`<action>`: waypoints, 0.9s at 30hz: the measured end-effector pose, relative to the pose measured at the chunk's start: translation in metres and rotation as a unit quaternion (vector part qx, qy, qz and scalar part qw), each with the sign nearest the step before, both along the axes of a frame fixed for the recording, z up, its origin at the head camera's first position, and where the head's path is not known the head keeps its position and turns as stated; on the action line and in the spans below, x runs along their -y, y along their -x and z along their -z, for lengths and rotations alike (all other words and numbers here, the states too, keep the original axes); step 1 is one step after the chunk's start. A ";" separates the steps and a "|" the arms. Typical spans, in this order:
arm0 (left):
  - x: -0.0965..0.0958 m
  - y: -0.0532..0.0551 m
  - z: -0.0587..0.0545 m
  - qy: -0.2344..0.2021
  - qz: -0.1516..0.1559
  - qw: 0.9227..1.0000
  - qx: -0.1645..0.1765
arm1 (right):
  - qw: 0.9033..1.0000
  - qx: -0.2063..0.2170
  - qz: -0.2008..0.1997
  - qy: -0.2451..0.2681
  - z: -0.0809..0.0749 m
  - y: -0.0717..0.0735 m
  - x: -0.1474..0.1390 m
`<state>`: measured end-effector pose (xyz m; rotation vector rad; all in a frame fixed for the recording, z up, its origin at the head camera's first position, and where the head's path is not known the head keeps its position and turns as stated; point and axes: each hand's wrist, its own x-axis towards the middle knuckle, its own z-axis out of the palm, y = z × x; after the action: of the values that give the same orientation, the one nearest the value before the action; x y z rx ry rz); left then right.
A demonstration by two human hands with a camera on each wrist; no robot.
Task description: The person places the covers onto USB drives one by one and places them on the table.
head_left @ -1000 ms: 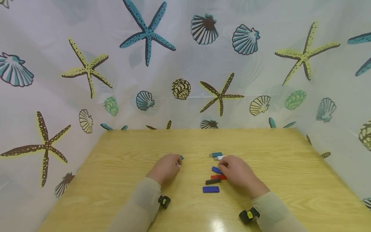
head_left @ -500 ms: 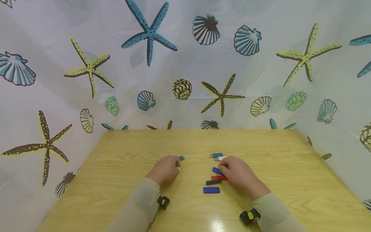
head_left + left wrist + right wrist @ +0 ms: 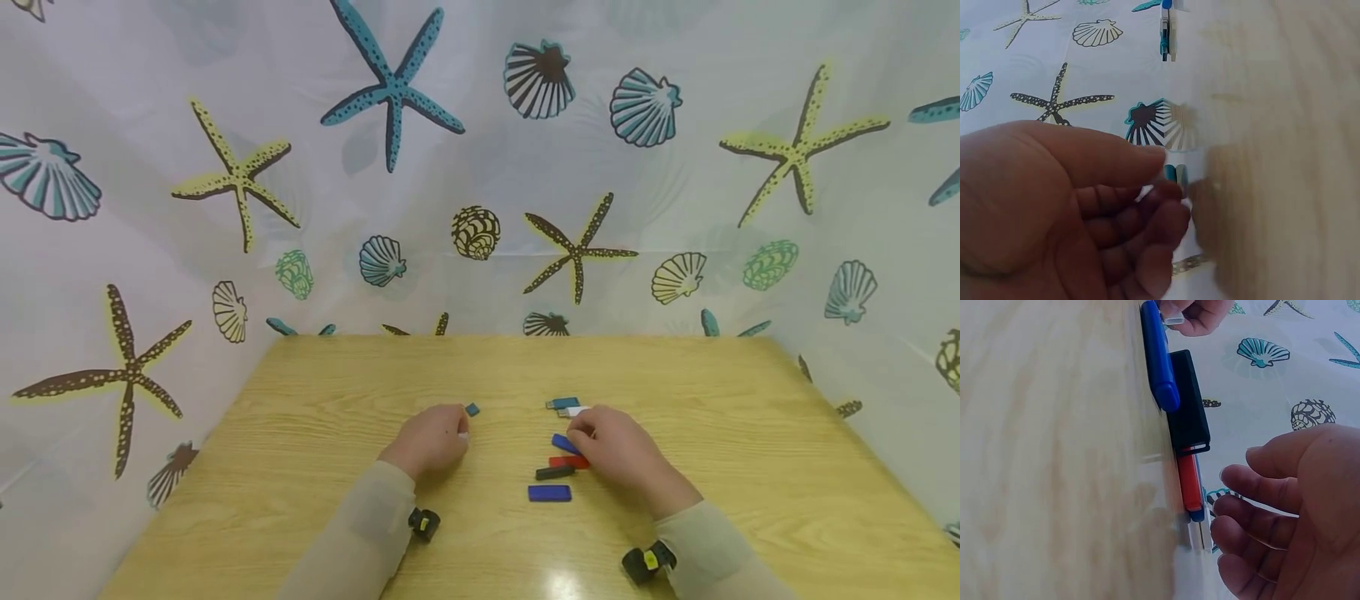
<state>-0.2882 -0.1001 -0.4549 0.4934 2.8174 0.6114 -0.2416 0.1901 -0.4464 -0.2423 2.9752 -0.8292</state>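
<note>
My left hand (image 3: 429,440) pinches a small white piece, perhaps a USB stick's cap (image 3: 1174,320), between thumb and fingers, low over the table. Just beyond its fingertips lies a small teal cap (image 3: 472,409). On the right, my right hand (image 3: 615,446) rests beside a column of USB sticks, fingers loosely curled and holding nothing. A teal stick (image 3: 564,403) and a white stick (image 3: 573,412) lie farthest, both with metal plugs showing. Nearer come a blue stick (image 3: 563,442), a red stick (image 3: 567,462), a black stick (image 3: 553,472) and a dark blue stick (image 3: 550,493).
The wooden table (image 3: 337,375) stretches around both hands. A white curtain (image 3: 420,183) printed with starfish and shells hangs behind it and along both sides. Each wrist wears a small black camera, such as the right camera (image 3: 647,562).
My left hand has drawn slightly nearer, away from the teal cap, which shows fully now. The right hand and the sticks stay in place; the whole view shifts a little.
</note>
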 end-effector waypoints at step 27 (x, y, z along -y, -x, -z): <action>-0.008 -0.013 -0.025 -0.131 0.014 0.989 -0.061 | 0.999 -0.007 -0.004 -0.034 -0.003 0.029 -0.014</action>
<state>-0.2753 -0.0917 -0.4295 0.6355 2.8509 0.9855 -0.2702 0.2042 -0.4435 -0.2574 3.0066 -0.7275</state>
